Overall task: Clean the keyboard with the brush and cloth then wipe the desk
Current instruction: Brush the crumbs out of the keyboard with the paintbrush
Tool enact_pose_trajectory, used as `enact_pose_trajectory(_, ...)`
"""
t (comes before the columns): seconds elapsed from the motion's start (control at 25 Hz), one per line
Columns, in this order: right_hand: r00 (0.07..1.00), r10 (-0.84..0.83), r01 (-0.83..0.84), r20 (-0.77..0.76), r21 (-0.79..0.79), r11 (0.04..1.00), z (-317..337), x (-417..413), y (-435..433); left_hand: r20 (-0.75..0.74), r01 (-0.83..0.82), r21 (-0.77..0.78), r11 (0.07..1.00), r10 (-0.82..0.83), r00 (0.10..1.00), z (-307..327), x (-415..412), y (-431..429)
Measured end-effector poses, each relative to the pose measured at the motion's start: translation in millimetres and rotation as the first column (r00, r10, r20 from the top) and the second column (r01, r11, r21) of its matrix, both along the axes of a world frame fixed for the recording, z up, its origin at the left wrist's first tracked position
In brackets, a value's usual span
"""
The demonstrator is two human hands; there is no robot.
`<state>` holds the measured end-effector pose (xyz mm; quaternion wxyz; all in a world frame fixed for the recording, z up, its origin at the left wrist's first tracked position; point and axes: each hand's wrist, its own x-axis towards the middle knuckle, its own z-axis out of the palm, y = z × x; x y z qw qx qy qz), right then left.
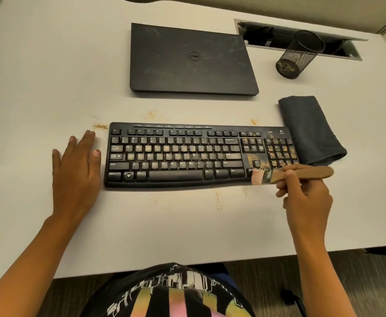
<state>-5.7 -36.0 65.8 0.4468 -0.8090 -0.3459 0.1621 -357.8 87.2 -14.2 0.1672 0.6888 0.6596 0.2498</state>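
Brush gripped in my right hand, bristles on keyboard near arrow keys, crumbs there. Left hand flat, fingers straight, on desk beside keyboard. Cloth folded at keyboard's right end.

Black keyboard with white legends, tan-gold crumbs speckling its number pad. Brush: pink bristles, brown handle. Cloth dark grey. Desk off-white (tan specks). Laptop black, smudged. Mesh cup black.
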Motion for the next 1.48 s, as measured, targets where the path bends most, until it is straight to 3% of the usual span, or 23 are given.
enact_pose_trajectory(0.16,0.998,0.016,-0.012,-0.061,0.063,0.998,-3.9,-7.7,14.6,0.004,0.061,0.083,0.995,-0.061,0.998,23.0,33.3,-4.8)
enact_pose_trajectory(0.4,0.967,0.246,-0.252,0.069,0.110,0.961,7.3,-21.1,47.6,-0.250,0.262,0.036,0.964,-0.246,0.937,22.0,93.2,-6.6)
enact_pose_trajectory(0.64,0.913,0.375,-0.359,0.161,-0.120,0.925,20.0,-22.3,100.3,-0.330,0.226,-0.025,0.974,-0.221,0.918,7.0,119.2,-9.4)
enact_pose_trajectory(0.84,0.830,0.556,-0.510,0.045,-0.342,0.789,31.6,-8.8,78.1,-0.366,0.205,-0.011,0.979,-0.195,0.910,2.9,121.1,-12.5)
enact_pose_trajectory(0.96,0.892,0.451,-0.442,-0.027,-0.258,0.859,35.0,-2.1,79.6,-0.365,0.205,-0.007,0.979,-0.194,0.911,2.9,121.3,-12.4)
enact_pose_trajectory(1.08,0.917,0.399,-0.396,-0.005,-0.147,0.906,34.3,-10.7,96.8,-0.365,0.198,0.002,0.980,-0.184,0.913,2.8,121.6,-12.3)
enact_pose_trajectory(1.24,0.798,0.603,-0.533,0.006,-0.461,0.710,35.7,-15.4,83.0,-0.364,0.193,0.005,0.981,-0.178,0.914,2.1,122.6,-13.4)
enact_pose_trajectory(1.28,0.796,0.605,-0.537,-0.012,-0.474,0.698,36.1,-13.8,75.7,-0.363,0.191,0.008,0.981,-0.175,0.915,1.9,122.5,-13.4)
enact_pose_trajectory(1.48,0.872,0.490,-0.481,0.016,-0.167,0.861,39.3,-22.5,83.1,-0.326,0.200,-0.003,0.980,-0.190,0.926,4.7,122.1,-13.0)
